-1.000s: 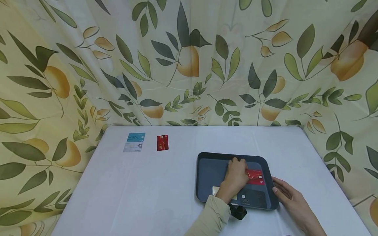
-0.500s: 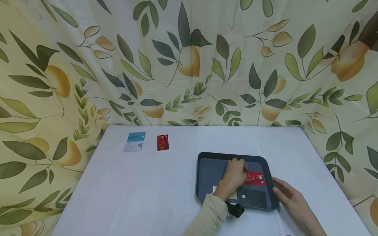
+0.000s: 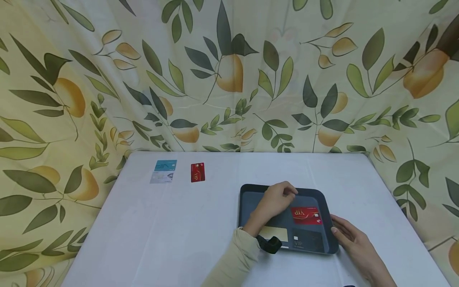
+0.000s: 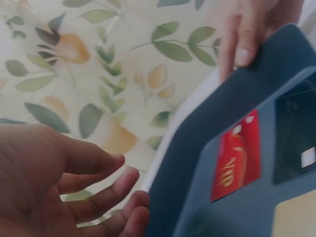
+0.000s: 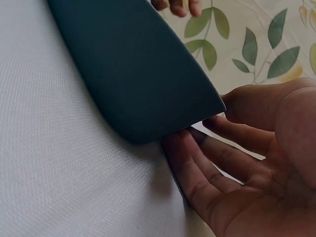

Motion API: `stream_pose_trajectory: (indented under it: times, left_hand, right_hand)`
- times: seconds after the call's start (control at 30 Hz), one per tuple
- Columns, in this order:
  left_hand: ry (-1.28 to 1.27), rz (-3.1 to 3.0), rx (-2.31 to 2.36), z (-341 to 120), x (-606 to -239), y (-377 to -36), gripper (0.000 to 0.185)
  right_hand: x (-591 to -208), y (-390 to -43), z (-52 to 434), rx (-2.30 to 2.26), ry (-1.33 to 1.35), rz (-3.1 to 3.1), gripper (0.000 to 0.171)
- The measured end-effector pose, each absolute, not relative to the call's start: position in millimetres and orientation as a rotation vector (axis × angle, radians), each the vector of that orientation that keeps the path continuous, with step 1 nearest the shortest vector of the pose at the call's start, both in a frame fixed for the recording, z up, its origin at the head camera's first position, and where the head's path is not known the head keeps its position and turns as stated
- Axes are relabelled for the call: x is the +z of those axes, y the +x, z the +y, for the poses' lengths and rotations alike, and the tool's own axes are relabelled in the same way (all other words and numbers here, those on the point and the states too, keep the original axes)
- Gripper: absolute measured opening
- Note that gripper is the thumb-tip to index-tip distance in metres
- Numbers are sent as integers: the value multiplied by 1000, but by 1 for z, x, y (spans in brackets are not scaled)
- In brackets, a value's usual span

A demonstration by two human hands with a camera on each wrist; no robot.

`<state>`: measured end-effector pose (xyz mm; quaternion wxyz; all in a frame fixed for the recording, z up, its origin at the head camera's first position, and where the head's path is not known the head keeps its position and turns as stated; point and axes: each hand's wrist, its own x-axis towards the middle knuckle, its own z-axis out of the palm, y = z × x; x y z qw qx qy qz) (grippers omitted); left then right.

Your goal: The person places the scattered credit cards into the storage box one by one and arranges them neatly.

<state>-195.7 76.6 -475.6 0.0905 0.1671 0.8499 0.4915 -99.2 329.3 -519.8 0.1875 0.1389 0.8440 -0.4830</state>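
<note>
A padded, softly creased sleeve [image 3: 231, 257] is nearest me, with a black block [image 3: 271, 244] at its wrist. The person's right hand [image 3: 353, 241] grips the right edge of the smooth dark blue tray [image 3: 254, 199], thumb at the rim, fingers against the side and underneath. The tray is a shallow rounded rectangle; inside its near side I can see a flat cream card [image 3: 277, 234] just left of a glossy black card [image 3: 308, 241] marked VIP. Just beyond the black one lies a red card [image 3: 306, 215] with gold lettering and a chip. Over the tray's far part, the left hand [image 3: 275, 199] is loosely curved, thumb apart from the fingers, holding nothing. Farther off, on the finely woven white cloth [image 3: 172, 231], I have a second red card [image 3: 198, 172] and, left of it, a blue-and-white card [image 3: 163, 171], though I can't tell whether that's two touching. Behind hangs a folded fabric curtain [image 3: 229, 115] printed with leaves and orange fruit
</note>
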Motion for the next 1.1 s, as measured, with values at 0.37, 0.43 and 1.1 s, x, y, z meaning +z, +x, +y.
stream_pose_trajectory:
  times: [0.37,0.43,1.1]
  left_hand:
    - [470,2427,1833,38,-461,-210,17]
    - [446,2422,1890,30,-463,-213,17]
    - [64,2702,1801,-47,-484,-226,27]
  right_hand:
    - [-522,-99,330,-1363,378,2399,79]
    - [-521,-99,330,-1369,376,2393,79]
    - [-522,-99,331,-1389,399,2358,77]
